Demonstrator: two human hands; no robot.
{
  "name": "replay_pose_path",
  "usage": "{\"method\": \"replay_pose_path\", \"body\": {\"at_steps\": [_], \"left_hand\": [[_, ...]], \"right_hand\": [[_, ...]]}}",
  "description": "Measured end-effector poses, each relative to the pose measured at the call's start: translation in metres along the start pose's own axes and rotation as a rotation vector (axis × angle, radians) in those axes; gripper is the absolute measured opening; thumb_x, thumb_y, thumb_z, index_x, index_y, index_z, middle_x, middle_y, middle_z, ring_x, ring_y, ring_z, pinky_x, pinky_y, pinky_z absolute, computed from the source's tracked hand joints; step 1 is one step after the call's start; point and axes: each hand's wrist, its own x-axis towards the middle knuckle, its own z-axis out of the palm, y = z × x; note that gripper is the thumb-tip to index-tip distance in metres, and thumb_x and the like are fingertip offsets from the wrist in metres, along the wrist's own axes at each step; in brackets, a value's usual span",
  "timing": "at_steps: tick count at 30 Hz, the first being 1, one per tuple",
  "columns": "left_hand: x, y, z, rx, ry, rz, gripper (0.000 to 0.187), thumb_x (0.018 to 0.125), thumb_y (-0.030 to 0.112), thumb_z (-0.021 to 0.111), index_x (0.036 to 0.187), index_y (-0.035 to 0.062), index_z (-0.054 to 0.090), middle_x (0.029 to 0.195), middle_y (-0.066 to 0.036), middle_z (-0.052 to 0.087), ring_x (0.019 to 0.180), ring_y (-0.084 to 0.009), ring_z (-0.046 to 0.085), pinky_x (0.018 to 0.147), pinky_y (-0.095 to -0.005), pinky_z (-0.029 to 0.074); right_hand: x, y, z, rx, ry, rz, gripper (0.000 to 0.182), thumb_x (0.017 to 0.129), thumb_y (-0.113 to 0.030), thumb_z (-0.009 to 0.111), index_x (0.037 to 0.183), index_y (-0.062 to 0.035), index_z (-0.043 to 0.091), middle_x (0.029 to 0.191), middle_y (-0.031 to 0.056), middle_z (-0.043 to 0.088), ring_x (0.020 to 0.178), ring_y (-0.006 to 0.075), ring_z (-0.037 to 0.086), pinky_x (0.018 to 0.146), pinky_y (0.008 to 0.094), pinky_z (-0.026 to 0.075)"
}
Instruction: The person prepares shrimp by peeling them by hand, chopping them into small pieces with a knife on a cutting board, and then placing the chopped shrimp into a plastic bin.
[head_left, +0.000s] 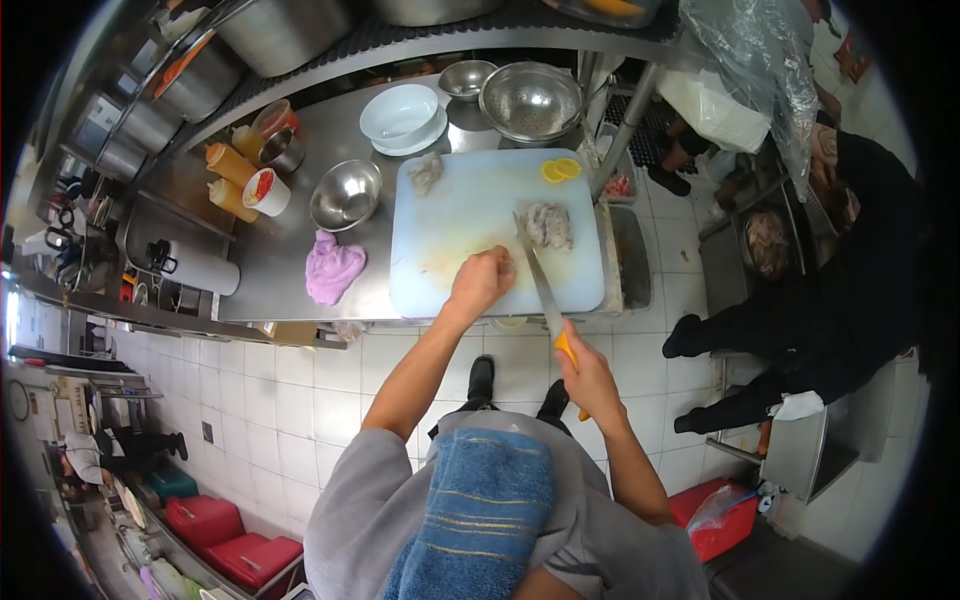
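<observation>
My right hand point(590, 372) grips the yellow handle of a long kitchen knife point(543, 280). Its blade lies over a white cutting board point(420, 225), the tip beside a pile of greyish, raw shrimp-like pieces point(548, 226). Left of the blade, my left hand point(482, 283) rests low on the board with fingers curled together; a small pale bit may be under the fingertips, too hidden to name. A smaller greyish heap point(425, 173) sits at the board's upper left. Yellow citrus slices point(561, 169) lie near the upper right corner.
Left of the board are a purple cloth point(334, 267), a steel bowl point(346, 195) and yellow squeeze bottles point(230, 163). Behind it stand white bowls point(399, 115) and a colander point(530, 101). A shelf post point(628, 130) rises at right; a person in black point(850, 260) works beyond.
</observation>
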Motion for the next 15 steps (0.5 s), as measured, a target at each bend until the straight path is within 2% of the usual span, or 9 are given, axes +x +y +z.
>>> {"method": "replay_pose_path", "body": {"at_steps": [2, 5, 8, 9, 15], "left_hand": [[-0.002, -0.011, -0.002, -0.105, 0.093, -0.095, 0.020, 0.088, 0.012, 0.069, 0.105, 0.0010, 0.070, 0.083, -0.018, 0.072, 0.073, -0.0293, 0.070, 0.069, -0.0357, 0.055], [-0.015, -0.031, -0.011, -0.070, 0.127, -0.141, 0.018, 0.087, 0.008, 0.068, 0.103, 0.0008, 0.071, 0.084, -0.018, 0.072, 0.072, -0.0278, 0.071, 0.069, -0.0348, 0.055], [-0.029, -0.042, -0.023, -0.125, 0.110, -0.163, 0.019, 0.088, 0.007, 0.067, 0.105, 0.0013, 0.073, 0.088, -0.019, 0.073, 0.077, -0.0264, 0.072, 0.071, -0.0339, 0.056], [-0.033, -0.047, -0.023, -0.120, 0.124, -0.061, 0.021, 0.086, 0.005, 0.069, 0.107, 0.0005, 0.073, 0.091, -0.018, 0.074, 0.082, -0.0251, 0.073, 0.075, -0.0338, 0.056], [-0.018, -0.044, -0.001, -0.163, 0.165, 0.078, 0.016, 0.082, 0.003, 0.074, 0.097, -0.0005, 0.075, 0.097, -0.017, 0.074, 0.085, -0.0297, 0.072, 0.078, -0.0340, 0.056]], "right_hand": [[-0.002, 0.005, -0.001, 0.029, 0.032, -0.026, 0.057, 0.096, -0.012, 0.058, 0.150, -0.0074, 0.040, 0.102, 0.0253, 0.064, 0.096, 0.0429, 0.063, 0.085, 0.0449, 0.050], [-0.005, -0.004, -0.009, 0.016, -0.024, 0.060, 0.056, 0.096, -0.010, 0.058, 0.149, -0.0057, 0.041, 0.112, 0.0248, 0.066, 0.102, 0.0402, 0.065, 0.090, 0.0390, 0.050], [-0.010, 0.002, -0.004, -0.020, -0.052, 0.022, 0.056, 0.095, -0.009, 0.059, 0.148, -0.0053, 0.042, 0.112, 0.0248, 0.066, 0.102, 0.0411, 0.065, 0.090, 0.0398, 0.050], [-0.010, 0.002, -0.003, -0.033, -0.060, 0.012, 0.056, 0.095, -0.009, 0.059, 0.148, -0.0053, 0.042, 0.111, 0.0246, 0.066, 0.101, 0.0415, 0.064, 0.090, 0.0405, 0.050], [-0.003, -0.003, 0.012, -0.096, -0.089, -0.060, 0.057, 0.095, -0.009, 0.059, 0.148, -0.0052, 0.041, 0.103, 0.0241, 0.065, 0.095, 0.0429, 0.063, 0.084, 0.0442, 0.050]]}}
